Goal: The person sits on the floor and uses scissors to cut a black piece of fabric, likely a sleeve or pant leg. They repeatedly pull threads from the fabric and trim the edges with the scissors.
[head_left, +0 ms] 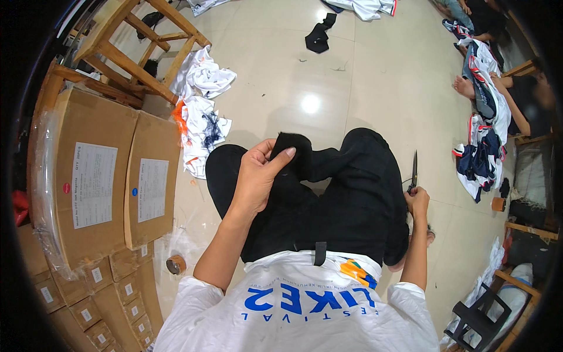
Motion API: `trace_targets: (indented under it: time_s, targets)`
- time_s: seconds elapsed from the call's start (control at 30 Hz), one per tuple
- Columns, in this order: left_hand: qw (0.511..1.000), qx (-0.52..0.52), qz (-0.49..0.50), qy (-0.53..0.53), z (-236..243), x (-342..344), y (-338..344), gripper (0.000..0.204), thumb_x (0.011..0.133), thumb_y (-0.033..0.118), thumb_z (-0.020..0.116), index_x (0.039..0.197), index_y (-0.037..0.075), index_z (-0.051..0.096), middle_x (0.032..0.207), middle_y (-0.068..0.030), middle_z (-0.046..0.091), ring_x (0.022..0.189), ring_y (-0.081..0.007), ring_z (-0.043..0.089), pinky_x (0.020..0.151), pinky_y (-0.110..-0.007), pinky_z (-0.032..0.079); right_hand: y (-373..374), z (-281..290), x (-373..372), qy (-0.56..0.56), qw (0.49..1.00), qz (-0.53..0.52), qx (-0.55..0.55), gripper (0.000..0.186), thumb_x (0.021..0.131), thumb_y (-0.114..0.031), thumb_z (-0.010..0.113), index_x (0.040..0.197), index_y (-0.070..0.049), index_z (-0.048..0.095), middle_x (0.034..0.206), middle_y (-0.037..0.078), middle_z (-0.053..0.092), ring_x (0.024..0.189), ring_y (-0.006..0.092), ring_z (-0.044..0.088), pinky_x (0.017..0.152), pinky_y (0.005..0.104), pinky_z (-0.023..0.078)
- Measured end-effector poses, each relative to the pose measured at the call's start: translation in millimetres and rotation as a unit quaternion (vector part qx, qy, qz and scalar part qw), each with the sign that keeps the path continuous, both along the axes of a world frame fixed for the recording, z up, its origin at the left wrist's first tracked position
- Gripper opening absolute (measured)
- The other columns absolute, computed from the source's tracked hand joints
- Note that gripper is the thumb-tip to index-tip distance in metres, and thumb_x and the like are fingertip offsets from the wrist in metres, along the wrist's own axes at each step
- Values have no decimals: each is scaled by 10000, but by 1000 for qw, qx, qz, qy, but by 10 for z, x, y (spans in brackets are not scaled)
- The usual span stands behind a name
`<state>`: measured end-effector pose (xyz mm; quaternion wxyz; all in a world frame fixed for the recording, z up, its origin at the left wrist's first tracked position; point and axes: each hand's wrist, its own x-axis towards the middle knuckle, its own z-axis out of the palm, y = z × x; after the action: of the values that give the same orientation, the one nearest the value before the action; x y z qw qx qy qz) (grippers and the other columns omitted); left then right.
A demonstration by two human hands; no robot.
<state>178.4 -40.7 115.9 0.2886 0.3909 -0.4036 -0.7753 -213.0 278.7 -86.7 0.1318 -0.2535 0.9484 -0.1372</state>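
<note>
Two bare hands are at work over the lap of a seated person in black trousers and a white printed shirt. The left hand (256,179) is closed in a pinch on a piece of soft black fabric (293,154), thumb across its upper edge, holding it raised just above the left thigh; the lower part of the cloth merges with the dark trousers and its full outline cannot be told. The right hand (417,200) is shut around the grip of a pair of dark-bladed scissors (414,171), blades pointing up and away, well apart from the fabric, beside the right knee. In judgement the fabric is light, limp and non-slippery; it will fold and droop wherever unsupported, so it is best taken at an edge or corner with a firm pinch, as it is now. Containers: several brown cardboard cartons (97,182) with white paper labels stand stacked at the person's left, some wrapped in clear film, all shut, contents not visible. Smaller labelled cartons sit below them. A small roll of brown tape (175,264) lies on the pale tiled floor (352,76) near the cartons. White garments with orange and navy trim (202,126) lie heaped on that floor, beside a wooden stool frame (132,50).
</note>
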Motion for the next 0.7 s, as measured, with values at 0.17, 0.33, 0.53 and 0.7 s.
trace_targets:
  time_s: [0.17, 0.33, 0.53, 0.7]
  targets:
    - [996, -80, 39, -10, -48, 22, -5, 213, 1023, 108, 679, 1190, -25, 674, 1039, -44, 732, 934, -73, 656, 875, -220, 506, 130, -180, -81, 18, 998, 1, -65, 388, 784, -187, 841, 1038, 48, 666, 982, 218, 679, 869, 360, 674, 799, 442, 544]
    - [972, -220, 80, -27, -19, -11, -51, 209, 1022, 130, 689, 1154, -26, 645, 953, -24, 707, 878, -16, 594, 766, -181, 474, 221, -140, -6, -4, 992, -67, -108, 399, 810, -173, 828, 1104, 39, 659, 1038, 198, 697, 933, 299, 693, 853, 404, 554]
    - [988, -151, -18, -24, 185, -63, -89, 195, 986, 93, 719, 1125, -19, 642, 941, -38, 705, 862, -34, 617, 770, -177, 489, 156, 150, 39, 77, 993, -7, 89, 321, 810, -263, 759, 989, 3, 743, 866, 207, 746, 873, 365, 731, 823, 432, 555]
    - [992, -121, -46, 2, 271, -135, -60, 186, 980, 103, 718, 1117, -9, 660, 933, -24, 701, 853, -48, 622, 801, -193, 494, 85, 164, -243, -150, 985, -78, 23, 246, 851, -290, 727, 949, -66, 749, 800, 83, 729, 762, 272, 697, 719, 397, 523]
